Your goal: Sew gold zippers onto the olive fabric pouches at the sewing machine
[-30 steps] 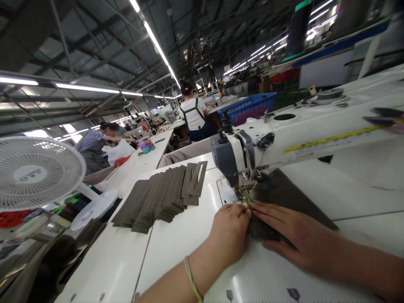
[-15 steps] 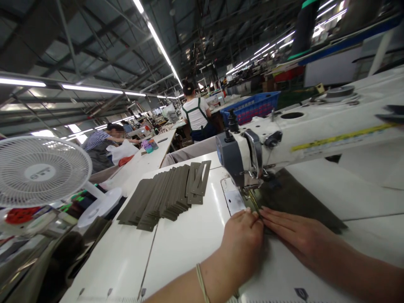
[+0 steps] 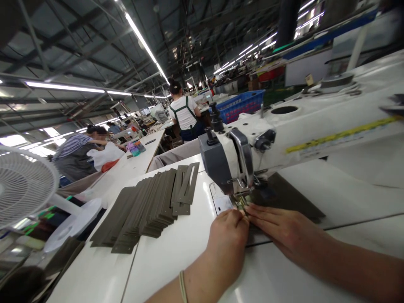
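A single camera, worn on the person's head, looks forward and down over a glossy white sewing table. It sits close: both forearms enter from the near edge, and the white industrial sewing machine fills the right half. The view is tilted, so the table runs up to the right. To the left lies a fanned row of flat olive-grey fabric pieces; far beyond, the long hall with ceiling strip lights recedes.

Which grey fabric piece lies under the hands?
The dark piece at the sewing machine's needle, under both hands; the others lie stacked to the left.
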Demonstrator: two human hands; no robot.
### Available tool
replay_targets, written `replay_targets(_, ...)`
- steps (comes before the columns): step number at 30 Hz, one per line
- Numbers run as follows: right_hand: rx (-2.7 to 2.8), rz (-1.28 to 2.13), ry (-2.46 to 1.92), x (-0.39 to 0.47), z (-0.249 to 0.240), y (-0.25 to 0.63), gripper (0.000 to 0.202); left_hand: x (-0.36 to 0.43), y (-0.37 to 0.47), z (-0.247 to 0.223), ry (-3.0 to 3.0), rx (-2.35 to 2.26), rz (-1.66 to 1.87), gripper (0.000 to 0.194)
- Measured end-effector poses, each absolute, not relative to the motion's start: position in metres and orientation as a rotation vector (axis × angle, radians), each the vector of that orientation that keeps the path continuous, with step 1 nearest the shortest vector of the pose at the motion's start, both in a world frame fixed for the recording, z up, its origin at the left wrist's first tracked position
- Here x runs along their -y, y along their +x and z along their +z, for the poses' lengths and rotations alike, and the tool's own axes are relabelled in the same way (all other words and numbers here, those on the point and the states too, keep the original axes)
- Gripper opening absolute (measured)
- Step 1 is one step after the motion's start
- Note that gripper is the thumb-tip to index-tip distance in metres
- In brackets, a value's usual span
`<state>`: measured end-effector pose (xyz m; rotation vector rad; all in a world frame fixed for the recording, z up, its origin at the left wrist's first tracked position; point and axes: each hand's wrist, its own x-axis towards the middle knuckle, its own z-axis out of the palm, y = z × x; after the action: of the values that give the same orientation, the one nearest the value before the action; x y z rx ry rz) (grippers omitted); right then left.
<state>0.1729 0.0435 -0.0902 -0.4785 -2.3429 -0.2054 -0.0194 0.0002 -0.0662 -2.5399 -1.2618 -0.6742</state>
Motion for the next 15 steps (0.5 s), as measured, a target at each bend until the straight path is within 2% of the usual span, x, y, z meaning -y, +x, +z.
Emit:
replay_targets(11,2.297,-0.295,-0.526,-0.057,-0.091,0.162,0.048,-0.013,-0.024,-0.067,-2.535,1.440,-0.618,0.014)
replay_targets(15,2.309,-0.413,-0.604,-0.052,-0.107,0.166,0.039,0.003,-0.027,-0.064,-2.541,1.513,-0.769,0.012)
